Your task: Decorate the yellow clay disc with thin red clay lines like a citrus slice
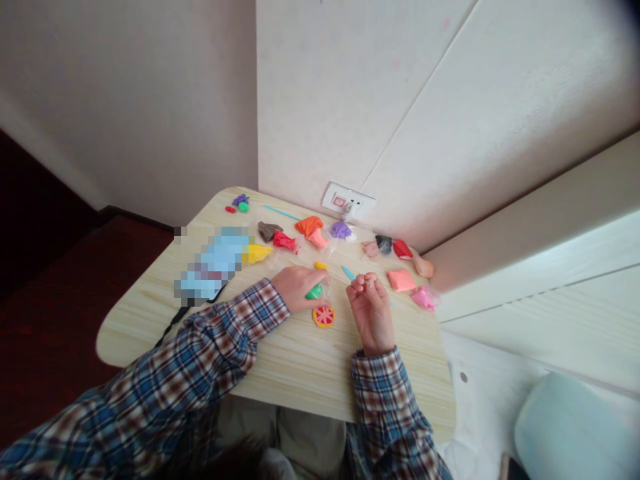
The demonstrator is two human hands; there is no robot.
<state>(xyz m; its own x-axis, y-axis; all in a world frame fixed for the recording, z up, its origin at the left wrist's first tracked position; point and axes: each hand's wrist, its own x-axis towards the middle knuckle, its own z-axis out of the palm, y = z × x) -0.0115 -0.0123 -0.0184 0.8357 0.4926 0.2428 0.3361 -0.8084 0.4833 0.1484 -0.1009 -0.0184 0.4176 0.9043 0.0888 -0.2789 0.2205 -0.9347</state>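
My left hand (pixel 296 287) is closed around a small clear bag of green modelling clay (pixel 315 291), just above the table. Right below that bag lies a round clay piece (pixel 324 317) with a yellow rim and red and pink wedges. A small yellow clay piece (pixel 321 265) rests just beyond my left fingers. My right hand (pixel 371 310) is raised palm up, fingertips pinched together with the thumb; whatever they hold, if anything, is too small to make out. Behind it lies a light-blue clay tool (pixel 349 273), partly hidden by the hand.
Bagged clay lines the table's (pixel 300 373) far side, including orange (pixel 309 225), purple (pixel 341 230), black (pixel 384 244) and pink (pixel 424 297). Small clay fruit shapes (pixel 241 202) sit at the far left. A blurred-out blue object (pixel 220 257) lies left. A wall socket (pixel 349 200) is behind.
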